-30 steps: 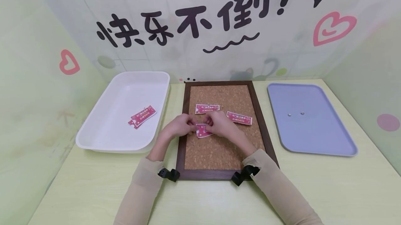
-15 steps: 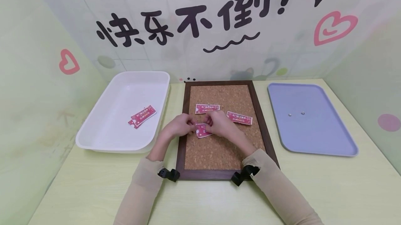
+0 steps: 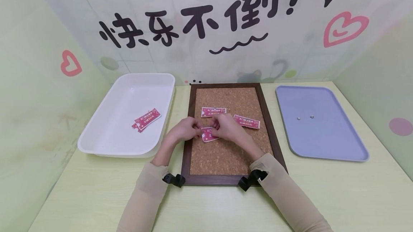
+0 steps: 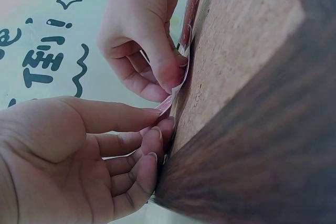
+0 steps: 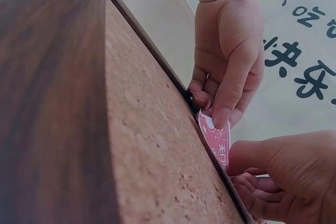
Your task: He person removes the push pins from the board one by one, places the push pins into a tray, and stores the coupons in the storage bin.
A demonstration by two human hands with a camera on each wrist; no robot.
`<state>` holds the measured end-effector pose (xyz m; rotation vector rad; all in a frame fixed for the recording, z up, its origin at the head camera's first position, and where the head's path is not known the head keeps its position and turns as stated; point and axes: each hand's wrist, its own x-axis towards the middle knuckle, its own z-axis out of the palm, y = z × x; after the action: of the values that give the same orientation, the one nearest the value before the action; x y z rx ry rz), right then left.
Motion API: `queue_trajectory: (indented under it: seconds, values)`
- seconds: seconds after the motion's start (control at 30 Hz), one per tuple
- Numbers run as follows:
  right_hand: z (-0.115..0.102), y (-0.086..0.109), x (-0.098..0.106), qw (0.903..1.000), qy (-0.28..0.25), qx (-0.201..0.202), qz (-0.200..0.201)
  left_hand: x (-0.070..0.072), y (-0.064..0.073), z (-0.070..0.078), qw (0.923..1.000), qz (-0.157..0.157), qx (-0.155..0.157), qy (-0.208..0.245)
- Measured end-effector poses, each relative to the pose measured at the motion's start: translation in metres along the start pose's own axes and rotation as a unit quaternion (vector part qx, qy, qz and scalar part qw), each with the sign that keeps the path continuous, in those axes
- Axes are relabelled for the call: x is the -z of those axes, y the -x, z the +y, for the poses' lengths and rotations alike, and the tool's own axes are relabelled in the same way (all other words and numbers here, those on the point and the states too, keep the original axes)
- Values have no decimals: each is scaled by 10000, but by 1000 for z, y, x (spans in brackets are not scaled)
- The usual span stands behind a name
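Over the framed corkboard (image 3: 226, 158), both hands are at a pink paper coupon (image 3: 207, 136). My left hand (image 3: 185, 129) pinches the coupon's left end between thumb and fingers. The right hand (image 3: 227, 128) has its thumb and curled fingers on the coupon's other part, hiding that half. In the right wrist view the coupon (image 5: 216, 139) spans from one hand to the other, bending slightly close over the cork. Above it on the board lies another coupon (image 3: 214, 110), with a small shiny spot at its top edge. A third coupon (image 3: 246, 122) lies tilted to the right.
Left of the board stands a white plastic tub (image 3: 109, 131) with overlapping pink coupons (image 3: 147, 119) inside. A blue-purple tray (image 3: 326, 138) at the right bears two small silver pieces, one (image 3: 298, 118) left of the other (image 3: 312, 117). A printed wall rises behind the table.
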<state>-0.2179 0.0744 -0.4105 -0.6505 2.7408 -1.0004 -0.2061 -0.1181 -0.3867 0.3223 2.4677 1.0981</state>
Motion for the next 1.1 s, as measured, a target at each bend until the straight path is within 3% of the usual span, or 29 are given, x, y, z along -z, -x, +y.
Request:
queue_trajectory:
  seconds: [0.67, 1.1]
  values:
    - [3, 1, 3, 9998, -172, -10, 82, 0, 1, 1, 10000, 13, -24, -21]
    - [9, 3, 10, 9977, -673, 90, 58, 1, 0, 0, 9997, 1, 22, 226]
